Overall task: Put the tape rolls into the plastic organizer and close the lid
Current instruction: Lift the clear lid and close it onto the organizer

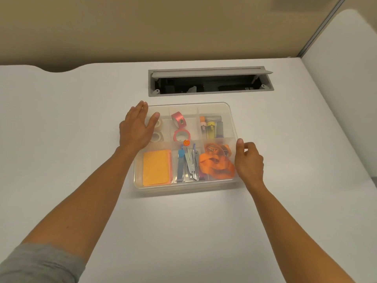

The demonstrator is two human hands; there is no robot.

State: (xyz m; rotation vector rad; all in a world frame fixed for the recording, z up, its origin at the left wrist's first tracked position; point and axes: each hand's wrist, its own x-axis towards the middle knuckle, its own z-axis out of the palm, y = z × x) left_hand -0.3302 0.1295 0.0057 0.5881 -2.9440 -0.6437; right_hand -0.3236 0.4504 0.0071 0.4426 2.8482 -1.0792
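While lid (212, 127) sits frosted over plastic organizer (183, 186) at mid white tabletop (183, 231), I see tape rolls inside far compartments: two pink (179, 120), two clear (156, 136). My left hand (135, 129) flat on lid corner, fingers (140, 108) spread apart. My right hand (247, 160) at right edge, fingers (240, 144) curled, loosely parted.

pink tape rolls (180, 127), clear organizer (231, 119), orange notes (156, 167), orange ribbon (216, 164), white desk (183, 231), grey sleeve (38, 264)

Lid (214, 111) on organizer (183, 187); left hand (135, 127) flat on top, right hand (247, 160) at edge.
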